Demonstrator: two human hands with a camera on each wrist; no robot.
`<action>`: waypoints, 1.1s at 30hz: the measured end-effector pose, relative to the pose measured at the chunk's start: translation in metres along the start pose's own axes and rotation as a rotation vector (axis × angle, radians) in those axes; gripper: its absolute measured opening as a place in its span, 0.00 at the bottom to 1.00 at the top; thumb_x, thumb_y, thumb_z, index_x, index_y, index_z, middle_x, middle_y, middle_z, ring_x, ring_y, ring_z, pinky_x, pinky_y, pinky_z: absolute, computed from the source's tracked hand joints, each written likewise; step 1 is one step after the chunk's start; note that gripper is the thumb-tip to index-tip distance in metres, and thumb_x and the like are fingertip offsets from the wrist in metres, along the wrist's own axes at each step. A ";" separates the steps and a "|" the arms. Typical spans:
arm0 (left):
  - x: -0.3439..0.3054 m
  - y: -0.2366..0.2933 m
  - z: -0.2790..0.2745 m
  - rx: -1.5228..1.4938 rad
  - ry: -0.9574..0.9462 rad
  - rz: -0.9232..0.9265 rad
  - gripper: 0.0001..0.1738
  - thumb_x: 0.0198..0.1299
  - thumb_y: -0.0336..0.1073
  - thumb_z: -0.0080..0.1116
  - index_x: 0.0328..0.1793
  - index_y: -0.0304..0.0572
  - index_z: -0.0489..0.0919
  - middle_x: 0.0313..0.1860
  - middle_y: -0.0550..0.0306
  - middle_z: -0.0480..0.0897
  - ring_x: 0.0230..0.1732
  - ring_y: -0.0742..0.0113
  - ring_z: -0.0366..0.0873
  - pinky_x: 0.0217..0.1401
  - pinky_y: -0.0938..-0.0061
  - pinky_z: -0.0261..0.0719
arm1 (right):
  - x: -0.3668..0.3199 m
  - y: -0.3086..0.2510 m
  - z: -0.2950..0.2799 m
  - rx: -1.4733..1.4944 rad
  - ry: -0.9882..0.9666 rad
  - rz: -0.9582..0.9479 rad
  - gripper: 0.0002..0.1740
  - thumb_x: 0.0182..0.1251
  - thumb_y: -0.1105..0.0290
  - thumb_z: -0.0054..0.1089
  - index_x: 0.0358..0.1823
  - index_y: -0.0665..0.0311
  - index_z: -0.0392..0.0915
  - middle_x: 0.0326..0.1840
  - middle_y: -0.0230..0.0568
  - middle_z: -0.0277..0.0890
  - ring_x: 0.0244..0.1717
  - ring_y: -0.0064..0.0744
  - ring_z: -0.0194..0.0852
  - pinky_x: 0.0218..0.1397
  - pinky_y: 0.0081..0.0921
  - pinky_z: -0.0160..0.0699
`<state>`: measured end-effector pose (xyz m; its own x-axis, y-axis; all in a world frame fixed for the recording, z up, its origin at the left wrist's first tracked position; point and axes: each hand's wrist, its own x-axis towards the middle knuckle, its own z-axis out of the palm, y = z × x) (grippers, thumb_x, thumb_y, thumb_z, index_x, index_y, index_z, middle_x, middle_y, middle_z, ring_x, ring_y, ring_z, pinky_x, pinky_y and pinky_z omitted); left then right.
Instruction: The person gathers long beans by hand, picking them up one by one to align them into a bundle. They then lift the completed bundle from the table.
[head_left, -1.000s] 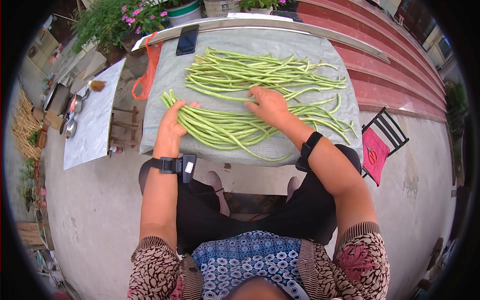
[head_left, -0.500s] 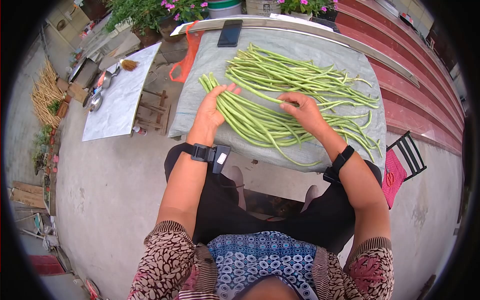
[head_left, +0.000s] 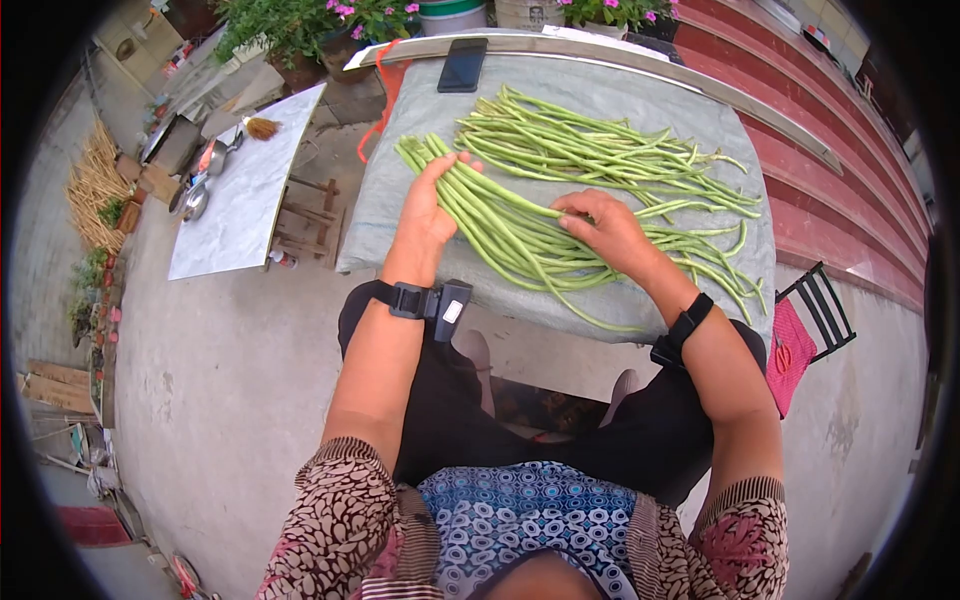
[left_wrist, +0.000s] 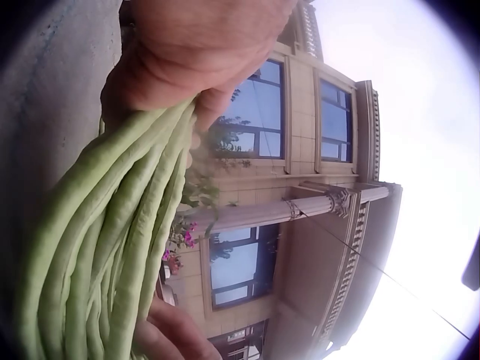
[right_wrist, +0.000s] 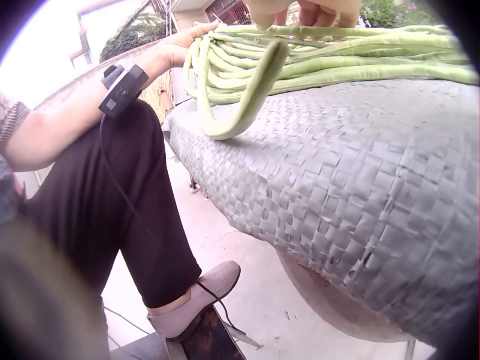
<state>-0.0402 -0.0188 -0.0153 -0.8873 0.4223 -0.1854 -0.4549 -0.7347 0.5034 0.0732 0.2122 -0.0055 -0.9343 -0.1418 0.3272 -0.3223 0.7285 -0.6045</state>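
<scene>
My left hand [head_left: 425, 218] grips a bunch of long green beans [head_left: 515, 240] near its left end, thumb and fingers curled round the stems. In the left wrist view the gripped beans [left_wrist: 112, 225] hang down from that hand. My right hand [head_left: 608, 232] is at the middle of the bunch, thumb and forefinger pinching a bean along its upper side. Its fingers [right_wrist: 315, 13] show at the top of the right wrist view, over the beans. Behind the bunch a second pile of long beans [head_left: 590, 145] lies spread on the grey woven cloth [head_left: 400, 190].
A phone [head_left: 462, 65] lies at the back left of the covered table, with an orange-red plastic bag [head_left: 385, 95] hanging beside it. Potted flowers [head_left: 350, 15] stand behind. To the right is a chair [head_left: 815, 315] with red scissors [head_left: 783, 355]; a white-topped table [head_left: 240, 190] is at left.
My right hand has gone from the beans to a single bean at the near edge of the back pile and drawn it against the bunch. My left hand keeps its grip. The head view has shifted.
</scene>
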 end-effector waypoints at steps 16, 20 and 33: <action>0.003 0.005 0.042 -0.306 -0.381 0.188 0.04 0.56 0.30 0.55 0.33 0.38 0.73 0.31 0.56 0.75 0.39 0.63 0.74 0.61 0.61 0.68 | -0.042 -0.054 0.028 1.287 -0.681 0.575 0.45 0.61 0.46 0.53 0.70 0.58 0.41 0.59 0.55 0.62 0.44 0.37 0.75 0.49 0.33 0.76; -0.011 -0.001 0.062 -0.332 -0.623 0.210 0.09 0.55 0.29 0.56 0.42 0.43 0.71 0.32 0.62 0.73 0.41 0.66 0.71 0.67 0.61 0.58 | -0.027 -0.025 0.022 1.656 -0.396 0.432 0.47 0.55 0.45 0.59 0.69 0.56 0.47 0.68 0.51 0.49 0.56 0.41 0.67 0.56 0.37 0.70; 0.003 -0.028 0.074 -0.328 -0.439 0.121 0.06 0.56 0.28 0.55 0.40 0.38 0.73 0.38 0.57 0.75 0.48 0.62 0.71 0.66 0.59 0.60 | 0.001 0.018 -0.080 1.904 0.655 0.281 0.25 0.56 0.50 0.61 0.48 0.55 0.66 0.60 0.47 0.63 0.60 0.51 0.61 0.63 0.51 0.57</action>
<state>-0.0245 0.0421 0.0330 -0.8516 0.4545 0.2611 -0.4138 -0.8887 0.1973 0.0790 0.2787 0.0415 -0.9334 0.3589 0.0045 -0.3344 -0.8648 -0.3745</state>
